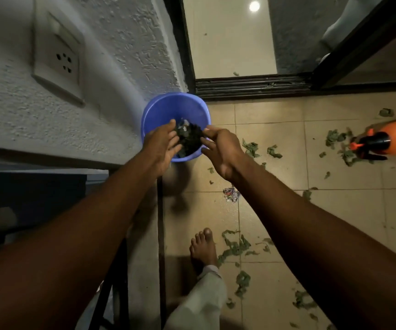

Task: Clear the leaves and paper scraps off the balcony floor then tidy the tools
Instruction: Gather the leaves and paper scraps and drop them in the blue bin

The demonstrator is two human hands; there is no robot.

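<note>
— What do we count here?
— One round blue plastic bucket (pixel 158 110) against the rough wall (pixel 125 55). One orange spray bottle (pixel 392 139), one crumpled paper scrap (pixel 231 194), and many torn leaves (pixel 233 246) on the glossy tiles.
— And our hands?
— Two. Our left hand (pixel 162 145) and right hand (pixel 220 148) curl their fingers round one dark leaf clump (pixel 189 139) over the bucket.
</note>
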